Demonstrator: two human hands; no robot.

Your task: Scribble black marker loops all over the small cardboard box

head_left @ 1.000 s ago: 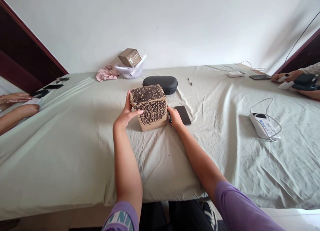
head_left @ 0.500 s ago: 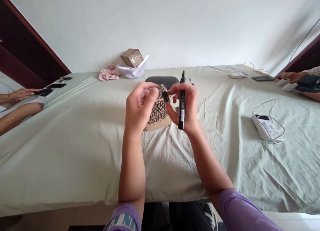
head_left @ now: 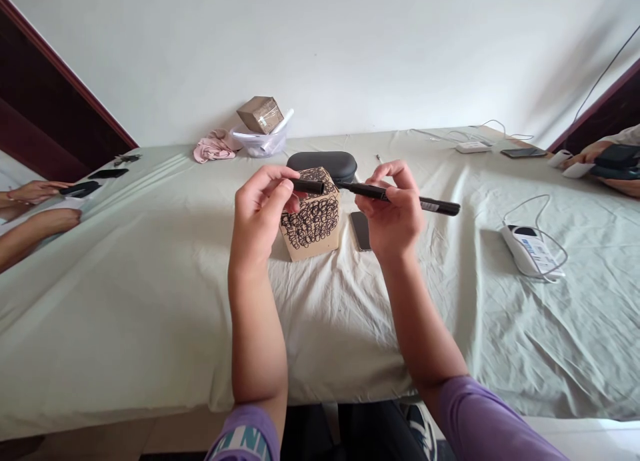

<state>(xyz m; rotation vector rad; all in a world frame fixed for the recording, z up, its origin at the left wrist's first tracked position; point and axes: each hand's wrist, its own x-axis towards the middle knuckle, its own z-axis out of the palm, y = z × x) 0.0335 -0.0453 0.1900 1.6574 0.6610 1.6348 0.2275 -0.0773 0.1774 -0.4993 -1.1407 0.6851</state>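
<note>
Clear plastic tub (head_left: 260, 143) at the far edge of the table (head_left: 125, 301) — a small cardboard box (head_left: 260, 113) sits tilted in it with a white tube (head_left: 283, 122) leaning out; a pink cloth (head_left: 215, 146) lies just beside it. Left hand (head_left: 260, 214) pinches a black marker cap (head_left: 306, 186) between thumb and fingertips. Right hand (head_left: 393, 214) grips the black marker (head_left: 400, 198) lying roughly level, its tip toward the cap, a small gap between them. Both are held above a scribbled cardboard box (head_left: 313, 221) on the sheet. Behind it, a dark oval case (head_left: 323, 162); a phone (head_left: 360, 230) lies flat beside it, partly hidden by the right hand. A white device (head_left: 533, 250) with its cable lies well apart. Other people's hands show at both edges.
</note>
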